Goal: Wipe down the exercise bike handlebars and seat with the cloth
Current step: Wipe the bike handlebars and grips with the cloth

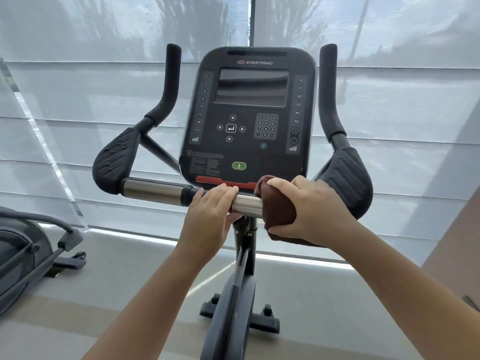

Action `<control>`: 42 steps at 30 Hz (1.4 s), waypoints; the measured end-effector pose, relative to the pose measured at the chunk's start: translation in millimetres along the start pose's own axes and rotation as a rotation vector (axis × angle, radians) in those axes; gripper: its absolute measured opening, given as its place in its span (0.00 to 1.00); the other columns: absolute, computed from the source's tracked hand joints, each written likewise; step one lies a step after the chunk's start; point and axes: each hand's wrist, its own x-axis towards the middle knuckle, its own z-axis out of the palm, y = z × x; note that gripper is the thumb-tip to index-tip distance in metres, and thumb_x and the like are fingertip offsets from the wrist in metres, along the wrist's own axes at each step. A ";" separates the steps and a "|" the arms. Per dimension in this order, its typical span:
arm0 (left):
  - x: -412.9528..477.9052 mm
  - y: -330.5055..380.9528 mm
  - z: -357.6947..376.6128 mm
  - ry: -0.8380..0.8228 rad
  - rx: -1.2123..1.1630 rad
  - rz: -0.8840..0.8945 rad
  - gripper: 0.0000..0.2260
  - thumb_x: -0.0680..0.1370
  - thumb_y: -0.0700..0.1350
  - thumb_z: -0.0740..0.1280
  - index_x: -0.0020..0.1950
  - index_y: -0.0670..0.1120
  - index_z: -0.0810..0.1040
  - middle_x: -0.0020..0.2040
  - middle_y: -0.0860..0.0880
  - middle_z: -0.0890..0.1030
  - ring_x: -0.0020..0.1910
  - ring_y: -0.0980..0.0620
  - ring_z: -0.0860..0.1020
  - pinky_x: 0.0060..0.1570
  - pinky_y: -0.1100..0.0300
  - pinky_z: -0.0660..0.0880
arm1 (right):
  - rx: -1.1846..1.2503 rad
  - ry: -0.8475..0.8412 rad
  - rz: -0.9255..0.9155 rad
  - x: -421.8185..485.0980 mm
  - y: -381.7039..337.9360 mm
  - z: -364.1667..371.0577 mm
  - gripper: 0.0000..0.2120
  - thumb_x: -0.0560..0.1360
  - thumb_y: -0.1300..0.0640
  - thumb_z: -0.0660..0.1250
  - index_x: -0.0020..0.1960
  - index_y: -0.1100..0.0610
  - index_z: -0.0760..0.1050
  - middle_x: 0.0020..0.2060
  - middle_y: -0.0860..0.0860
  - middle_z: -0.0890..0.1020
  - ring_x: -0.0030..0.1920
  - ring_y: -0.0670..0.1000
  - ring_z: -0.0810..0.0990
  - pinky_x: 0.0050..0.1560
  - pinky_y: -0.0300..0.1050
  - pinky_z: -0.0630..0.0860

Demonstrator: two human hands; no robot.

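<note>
The exercise bike's handlebar [153, 190] runs across the middle of the head view, with a shiny metal crossbar, black elbow pads and two black upright grips. My left hand [207, 219] is wrapped around the crossbar just left of its centre. My right hand [311, 211] presses a dark brown cloth [279, 209] around the bar's right half, beside the left hand. A short stretch of bare metal shows between the two hands. The seat is out of view.
The black console [249, 113] rises just behind the crossbar. The right elbow pad [345, 178] sits close to my right hand. The bike's post and base [239, 302] stand on grey floor. Another machine [28, 253] is at the left, window blinds behind.
</note>
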 end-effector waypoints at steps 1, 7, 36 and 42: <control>-0.4 0.8 0.5 0.001 -0.007 -0.007 0.20 0.68 0.38 0.74 0.58 0.37 0.75 0.54 0.40 0.80 0.55 0.41 0.77 0.55 0.39 0.72 | -0.012 -0.012 0.013 -1.4 2.8 -1.3 0.38 0.61 0.35 0.68 0.68 0.45 0.63 0.45 0.52 0.75 0.42 0.55 0.73 0.43 0.45 0.64; 0.7 7.6 -1.1 0.023 -0.093 -0.096 0.20 0.67 0.36 0.74 0.57 0.37 0.76 0.54 0.40 0.80 0.56 0.41 0.76 0.58 0.41 0.70 | 0.119 -0.037 -0.020 14.5 -19.9 6.1 0.38 0.62 0.37 0.69 0.69 0.42 0.59 0.50 0.50 0.74 0.48 0.53 0.73 0.44 0.44 0.69; -38.4 61.7 -40.2 0.115 -0.019 -0.353 0.16 0.72 0.32 0.67 0.59 0.38 0.75 0.59 0.40 0.78 0.61 0.42 0.73 0.61 0.47 0.67 | 0.369 0.442 -0.114 5.2 -34.6 13.7 0.15 0.68 0.51 0.71 0.52 0.57 0.80 0.40 0.58 0.81 0.38 0.59 0.78 0.36 0.52 0.77; -49.3 100.3 -51.7 0.133 0.079 -0.452 0.15 0.73 0.33 0.66 0.60 0.38 0.75 0.60 0.41 0.77 0.63 0.43 0.71 0.64 0.49 0.63 | 0.590 0.521 -0.231 -4.3 -26.2 3.1 0.14 0.67 0.54 0.69 0.51 0.58 0.81 0.39 0.56 0.81 0.38 0.57 0.78 0.36 0.52 0.77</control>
